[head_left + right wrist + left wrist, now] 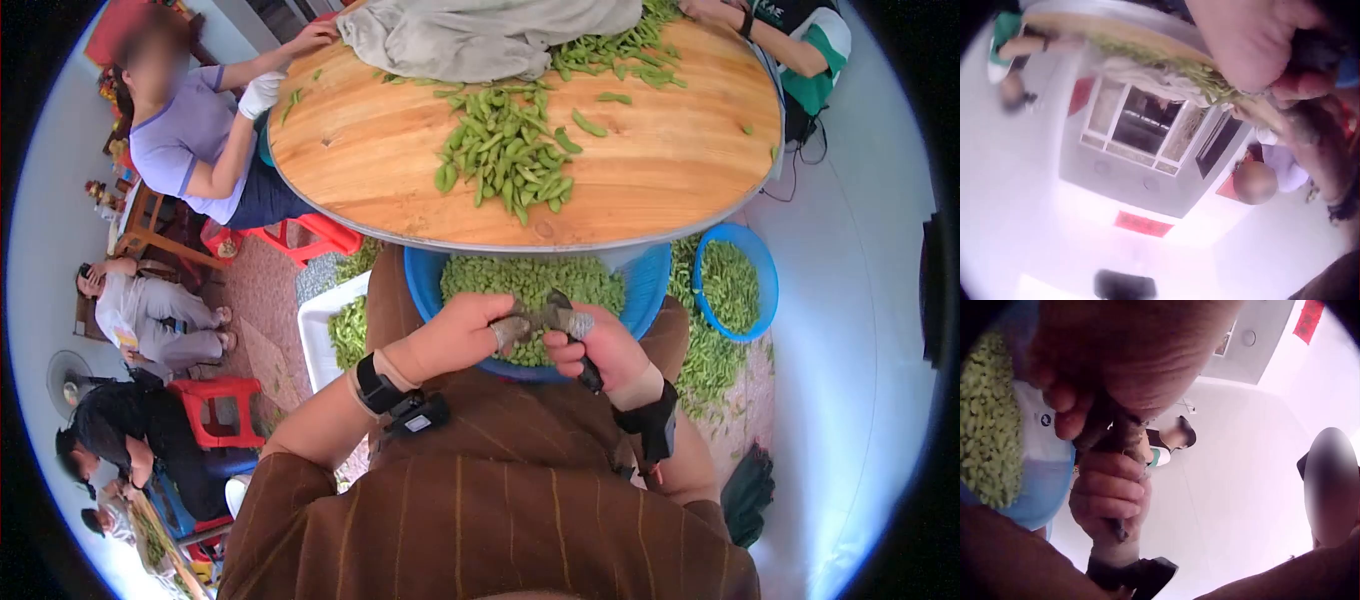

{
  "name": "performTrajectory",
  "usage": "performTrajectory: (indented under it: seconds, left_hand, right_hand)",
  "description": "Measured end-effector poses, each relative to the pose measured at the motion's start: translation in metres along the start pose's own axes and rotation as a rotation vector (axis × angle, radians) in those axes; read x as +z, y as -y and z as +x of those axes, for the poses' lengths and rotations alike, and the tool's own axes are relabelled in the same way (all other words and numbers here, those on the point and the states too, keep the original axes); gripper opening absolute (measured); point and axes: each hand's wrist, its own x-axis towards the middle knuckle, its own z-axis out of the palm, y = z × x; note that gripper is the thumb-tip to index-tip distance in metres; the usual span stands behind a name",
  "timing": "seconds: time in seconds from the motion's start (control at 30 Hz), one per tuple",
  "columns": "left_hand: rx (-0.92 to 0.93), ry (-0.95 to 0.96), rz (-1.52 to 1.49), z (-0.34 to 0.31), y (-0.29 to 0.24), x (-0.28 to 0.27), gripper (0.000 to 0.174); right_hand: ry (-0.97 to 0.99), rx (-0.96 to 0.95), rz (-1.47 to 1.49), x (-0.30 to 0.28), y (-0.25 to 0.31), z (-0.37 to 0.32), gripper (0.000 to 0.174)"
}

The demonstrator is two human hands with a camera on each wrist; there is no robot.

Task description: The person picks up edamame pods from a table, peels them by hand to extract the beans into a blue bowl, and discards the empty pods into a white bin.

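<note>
My left hand (pixel 468 322) is curled, with grey wraps on its thumb and a finger; no pod shows between its fingertips. Close to it, my right hand (pixel 610 348) curls round a dark slim object (pixel 590 375) whose end sticks out below the fingers; I cannot tell its kind. Grey tape covers the right thumb. In the left wrist view, the wrapped fingertips of both hands meet or overlap. Both hands are over the near side of a blue basin (pixel 652 290) of shelled green beans (pixel 530 275), between the knees.
A round wooden table (pixel 350 150) ahead bears green soybean pods (pixel 505 150) and a grey cloth (pixel 480 40). Right of the basin, a blue basket (pixel 767 290) stands among pods on the floor. At left are a white tub (pixel 315 335) and red stools (pixel 215 405). Other people sit around.
</note>
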Motion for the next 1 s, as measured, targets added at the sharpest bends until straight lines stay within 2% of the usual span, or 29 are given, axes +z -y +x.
performTrajectory:
  seconds: [0.03, 0.07, 0.1, 0.17, 0.23, 0.27, 0.3, 0.33, 0.37, 0.43, 0.47, 0.5, 0.53, 0.57, 0.63, 0.7, 0.77, 0.83, 0.87, 0.93, 1.0]
  left_hand:
    - [-0.159, 0.086, -0.145, -0.001, 0.000, -0.002, 0.010]
    - [-0.317, 0.166, -0.289, -0.001, 0.000, -0.008, 0.009]
    - [-0.313, 0.149, -0.281, 0.001, -0.001, -0.015, 0.009]
    - [-0.162, -0.354, -0.057, 0.002, -0.005, -0.027, 0.011]
    - [-0.155, -0.546, 0.170, 0.008, 0.006, -0.047, 0.014]
    - [-0.187, -0.589, 0.289, 0.013, 0.012, -0.055, 0.016]
    - [-0.213, -0.630, 0.411, 0.020, 0.017, -0.063, 0.018]
    - [-0.216, -0.634, 0.408, 0.027, 0.025, -0.069, 0.018]
    - [-0.179, -0.663, 0.426, 0.034, 0.034, -0.072, 0.019]
    - [-0.133, -0.696, 0.440, 0.046, 0.040, -0.075, 0.020]
    - [-0.241, -0.638, 0.455, 0.051, 0.040, -0.076, 0.021]
    - [-0.350, -0.579, 0.470, 0.053, 0.041, -0.077, 0.021]
    - [-0.348, -0.582, 0.468, 0.054, 0.042, -0.079, 0.021]
    - [-0.357, -0.558, 0.455, 0.053, 0.042, -0.081, 0.021]
    - [-0.366, -0.535, 0.439, 0.050, 0.045, -0.081, 0.020]
    - [-0.309, -0.603, 0.119, 0.046, 0.049, -0.079, 0.016]
    - [-0.309, -0.652, 0.048, 0.046, 0.049, -0.079, 0.015]
    - [-0.312, -0.699, -0.017, 0.043, 0.042, -0.077, 0.014]
    - [-0.328, -0.696, 0.028, 0.041, 0.034, -0.078, 0.015]
    - [-0.352, -0.684, 0.077, 0.038, 0.015, -0.073, 0.016]
    - [-0.094, -0.459, -0.047, 0.032, -0.009, -0.062, 0.023]
  right_hand:
    - [0.009, -0.003, -0.014, 0.002, 0.002, 0.000, 0.010]
    - [-0.064, -0.108, -0.169, 0.003, 0.001, -0.002, 0.011]
    - [-0.137, -0.215, -0.319, 0.003, 0.001, -0.004, 0.012]
    - [-0.168, -0.247, -0.367, 0.000, 0.007, -0.008, 0.013]
    - [-0.302, -0.362, -0.483, -0.002, 0.013, -0.019, 0.011]
    - [-0.301, -0.353, -0.486, -0.006, 0.014, -0.024, 0.011]
    - [-0.385, -0.408, -0.552, -0.012, 0.016, -0.029, 0.011]
    - [-0.471, -0.463, -0.619, -0.018, 0.018, -0.036, 0.011]
    - [-0.472, -0.462, -0.626, -0.024, 0.019, -0.044, 0.011]
    - [-0.735, -0.495, -0.755, -0.039, 0.022, -0.062, 0.010]
    - [-0.739, -0.499, -0.757, -0.055, 0.021, -0.072, 0.010]
    - [-0.867, -0.554, -0.952, -0.075, 0.019, -0.081, 0.011]
    - [-0.991, -0.606, -1.149, -0.091, 0.017, -0.091, 0.012]
    - [-0.992, -0.607, -1.151, -0.102, 0.013, -0.103, 0.012]
    - [-1.283, -0.392, -1.873, -0.115, 0.005, -0.121, 0.017]
    - [-1.281, -0.399, -1.784, -0.113, 0.004, -0.124, 0.018]
    - [-1.272, -0.401, -1.692, -0.101, 0.004, -0.124, 0.018]
    - [-1.156, -0.477, -1.455, -0.063, 0.017, -0.105, 0.017]
    - [-1.051, -0.567, -1.458, -0.072, 0.017, -0.098, 0.018]
    - [-0.876, -0.751, -1.493, -0.046, 0.028, -0.080, 0.020]
    - [-0.706, -0.914, -1.319, -0.019, 0.032, -0.055, 0.022]
